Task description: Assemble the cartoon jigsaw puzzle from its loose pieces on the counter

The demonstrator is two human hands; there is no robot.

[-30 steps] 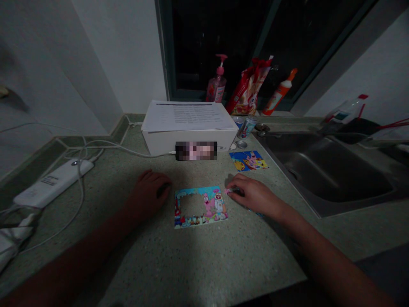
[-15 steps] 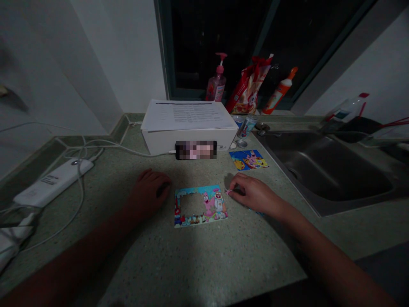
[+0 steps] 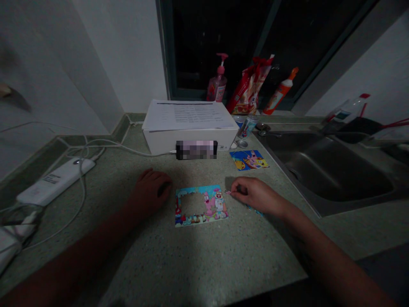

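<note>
My right hand (image 3: 255, 196) pinches a small pink jigsaw piece (image 3: 228, 192) between thumb and fingers, just off the right edge of a partly assembled cartoon jigsaw puzzle (image 3: 204, 213). The puzzle lies flat on the speckled green countertop (image 3: 191, 256), with a bare gap in its upper left part. My left hand (image 3: 150, 194) rests on the counter beside the puzzle's left edge, slightly curled and holding nothing. A blue puzzle piece (image 3: 255, 212) shows partly under my right wrist. Above it lies a small cartoon picture card (image 3: 249, 160).
A white box (image 3: 191, 143) topped with printed paper stands at the back. Behind it are a pink pump bottle (image 3: 217, 87), a red snack bag (image 3: 248, 87) and a drinks can (image 3: 247, 126). A steel sink (image 3: 329, 170) lies right; a white power adapter (image 3: 54, 183) and cables lie left.
My right hand has shifted slightly right, still pinching the pink piece. My left hand and the puzzle stay in place, apart from a small shift of the whole view.
</note>
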